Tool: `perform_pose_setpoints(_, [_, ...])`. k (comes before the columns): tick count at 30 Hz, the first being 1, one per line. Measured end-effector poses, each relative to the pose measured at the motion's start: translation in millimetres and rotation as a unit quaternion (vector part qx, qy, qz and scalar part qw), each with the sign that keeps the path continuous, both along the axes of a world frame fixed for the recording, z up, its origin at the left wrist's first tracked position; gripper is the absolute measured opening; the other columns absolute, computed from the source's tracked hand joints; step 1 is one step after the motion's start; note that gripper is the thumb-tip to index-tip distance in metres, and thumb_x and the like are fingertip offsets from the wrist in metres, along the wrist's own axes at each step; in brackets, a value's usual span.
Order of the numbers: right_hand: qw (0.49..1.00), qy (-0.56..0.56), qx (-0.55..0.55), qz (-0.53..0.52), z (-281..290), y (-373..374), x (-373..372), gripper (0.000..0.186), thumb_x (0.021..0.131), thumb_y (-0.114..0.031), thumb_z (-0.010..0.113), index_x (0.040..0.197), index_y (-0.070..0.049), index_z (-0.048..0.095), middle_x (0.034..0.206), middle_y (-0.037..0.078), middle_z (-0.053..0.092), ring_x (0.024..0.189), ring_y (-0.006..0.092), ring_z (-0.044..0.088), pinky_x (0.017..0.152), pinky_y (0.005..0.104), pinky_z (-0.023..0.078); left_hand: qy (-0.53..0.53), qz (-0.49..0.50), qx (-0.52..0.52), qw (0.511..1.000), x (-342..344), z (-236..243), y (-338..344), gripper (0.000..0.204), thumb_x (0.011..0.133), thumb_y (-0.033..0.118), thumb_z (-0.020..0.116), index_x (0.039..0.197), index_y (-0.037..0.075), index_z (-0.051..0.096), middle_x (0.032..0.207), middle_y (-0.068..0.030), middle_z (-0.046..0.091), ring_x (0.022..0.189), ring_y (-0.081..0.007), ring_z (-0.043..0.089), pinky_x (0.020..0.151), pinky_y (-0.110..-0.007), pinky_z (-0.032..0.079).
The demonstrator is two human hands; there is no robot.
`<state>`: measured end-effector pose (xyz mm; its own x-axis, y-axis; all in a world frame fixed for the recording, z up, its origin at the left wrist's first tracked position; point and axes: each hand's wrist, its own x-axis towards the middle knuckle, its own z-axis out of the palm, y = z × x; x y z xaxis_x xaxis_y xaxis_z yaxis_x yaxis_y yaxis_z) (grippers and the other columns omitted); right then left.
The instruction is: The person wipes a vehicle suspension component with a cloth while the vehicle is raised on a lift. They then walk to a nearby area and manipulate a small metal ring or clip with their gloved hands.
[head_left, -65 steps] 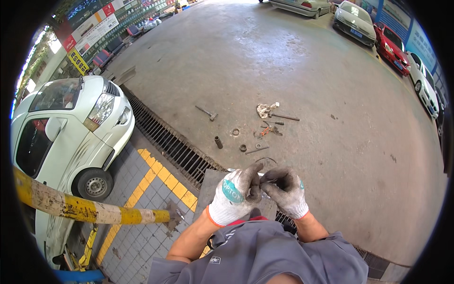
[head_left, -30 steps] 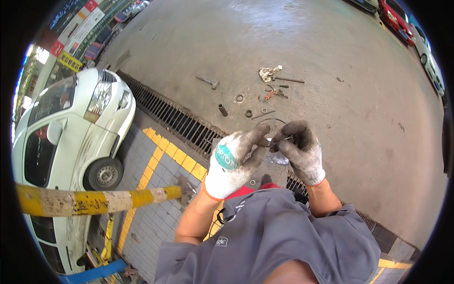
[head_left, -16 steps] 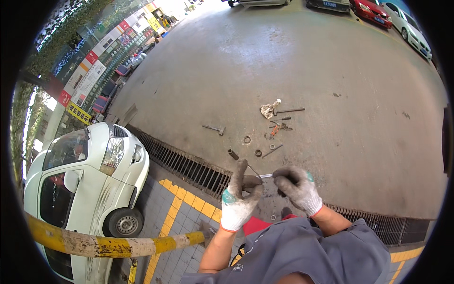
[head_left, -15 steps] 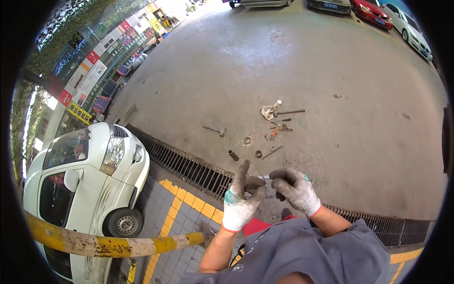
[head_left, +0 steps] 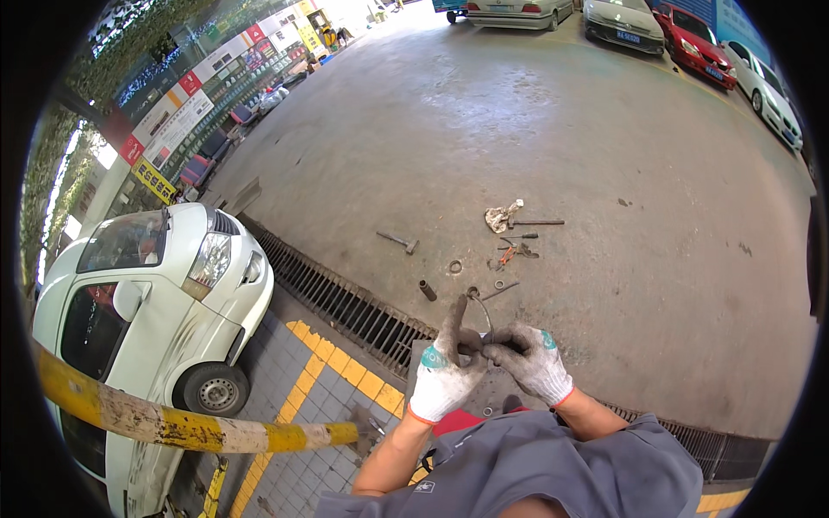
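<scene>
Both my hands wear white knit gloves with dirty dark-grey fingers, and they meet low in the middle. Between them a thin curved wire-like ring (head_left: 486, 312) arches upward. My right hand (head_left: 528, 358) pinches its lower end. Curled close beside it, my left hand (head_left: 451, 358) has thumb and lower fingers closed at the same end, its index finger pointing up. Just beyond lie a dark round ring (head_left: 472, 292), a dark cylindrical sleeve (head_left: 427, 290), a small ring (head_left: 499, 284) and a slim rod (head_left: 501, 292).
Farther out lie a hammer (head_left: 400, 242), another ring (head_left: 455, 267), orange-handled pliers (head_left: 515, 251), a crumpled rag (head_left: 502, 217) and a long-handled tool (head_left: 540, 223). A drain grate (head_left: 345, 306) crosses the floor. Left stand a white van (head_left: 164, 302) and a yellow-and-white barrier pole (head_left: 207, 429).
The curved ring now stands up visibly between my hands; before, only a thin pale edge showed there. My right hand has moved slightly down and left, closer to my left hand. The view has shifted.
</scene>
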<state>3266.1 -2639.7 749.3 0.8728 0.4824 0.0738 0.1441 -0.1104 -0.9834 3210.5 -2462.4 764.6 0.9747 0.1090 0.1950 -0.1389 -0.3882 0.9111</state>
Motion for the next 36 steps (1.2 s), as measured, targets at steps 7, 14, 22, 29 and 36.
perform_pose_setpoints(7, [0.998,-0.052,0.024,-0.025,-10.4,1.1,-1.0,0.024,0.093,-0.015,0.080,0.111,0.000,0.075,0.096,0.013,0.075,0.086,0.0192,0.074,0.075,0.0330,0.057,0.000,0.015,-0.013,1.000,-0.6,5.4,-4.2,0.096,0.078,-0.008,0.068,0.165,0.006,0.029,0.090,-0.0047,0.069,0.081,-0.0119,0.068,0.080,-0.029,0.058])
perform_pose_setpoints(14, [0.997,-0.066,0.018,-0.025,-6.5,-0.6,1.8,0.024,0.094,-0.016,0.079,0.112,0.000,0.075,0.093,0.011,0.075,0.081,0.0144,0.071,0.071,0.0312,0.056,-0.030,0.046,0.038,0.998,-2.0,6.5,-7.7,0.091,0.078,-0.004,0.071,0.162,0.004,0.036,0.089,-0.0069,0.073,0.078,-0.0126,0.071,0.074,-0.029,0.059])
perform_pose_setpoints(22, [0.974,0.138,0.177,-0.024,-7.3,6.5,-1.5,0.023,0.098,-0.015,0.074,0.114,0.001,0.071,0.097,0.009,0.074,0.081,0.0142,0.069,0.072,0.0297,0.057,-0.052,0.048,0.047,0.996,-2.8,7.6,-8.4,0.078,0.081,-0.005,0.068,0.155,0.000,0.043,0.089,-0.0072,0.072,0.076,-0.0112,0.069,0.072,-0.028,0.057])
perform_pose_setpoints(29, [0.948,0.209,0.237,-0.032,1.9,-0.4,1.9,0.024,0.098,-0.016,0.073,0.113,0.003,0.069,0.095,0.009,0.072,0.081,0.0156,0.069,0.073,0.0317,0.059,-0.057,0.013,-0.002,0.998,-1.1,19.7,-12.7,0.071,0.083,-0.010,0.063,0.151,-0.005,0.043,0.087,-0.0032,0.066,0.078,-0.0088,0.064,0.074,-0.024,0.053])
perform_pose_setpoints(36, [0.902,0.269,0.334,-0.042,17.8,-11.5,9.7,0.025,0.101,-0.017,0.069,0.116,0.002,0.064,0.092,0.009,0.070,0.076,0.0174,0.070,0.063,0.0297,0.058,-0.094,0.041,-0.007,0.995,-1.9,14.9,-13.9,0.068,0.082,-0.012,0.062,0.147,-0.005,0.047,0.086,-0.0016,0.062,0.076,-0.0085,0.058,0.073,-0.023,0.050])
